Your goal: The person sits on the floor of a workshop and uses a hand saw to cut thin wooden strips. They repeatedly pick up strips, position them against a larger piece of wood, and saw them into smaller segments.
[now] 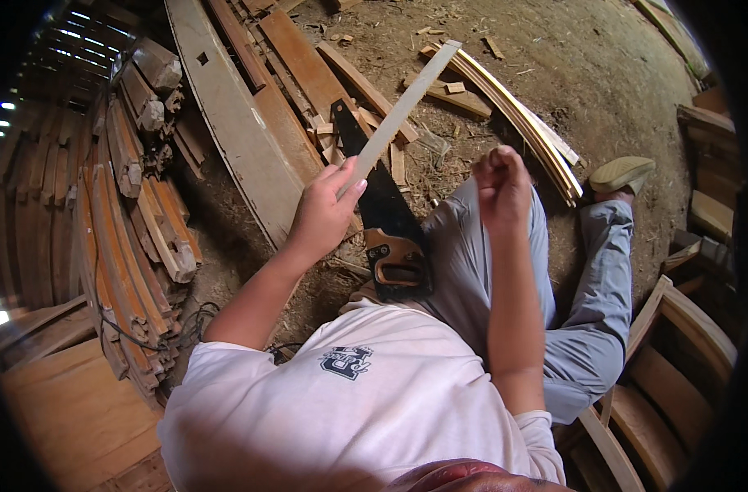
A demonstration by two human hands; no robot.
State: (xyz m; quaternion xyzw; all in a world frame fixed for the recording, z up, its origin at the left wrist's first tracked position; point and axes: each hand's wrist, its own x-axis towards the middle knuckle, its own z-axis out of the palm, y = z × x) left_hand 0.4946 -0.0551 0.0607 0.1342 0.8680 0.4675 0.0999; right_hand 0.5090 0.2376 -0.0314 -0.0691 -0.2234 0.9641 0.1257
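My left hand (323, 205) is closed around the lower end of a thin, pale strip of wood (411, 100), thumb along one face. The strip slants up and away to the right, its far end raised over the ground. Beneath it lies a handsaw (394, 209) with a dark blade and a brown-and-black handle, the handle beside my bent leg. Above my knee my right hand (505, 187) is raised, apart from the strip. Its fingers are curled in, and whatever they may hold is hidden.
Long boards (251, 123) and offcuts lie ahead on the dirt floor. A bundle of thin strips (513, 115) rests beyond my right hand. Stacked timber (128, 246) rises at the left, with a dark cable (197, 316) near it. Wooden frames (677, 344) stand at the right.
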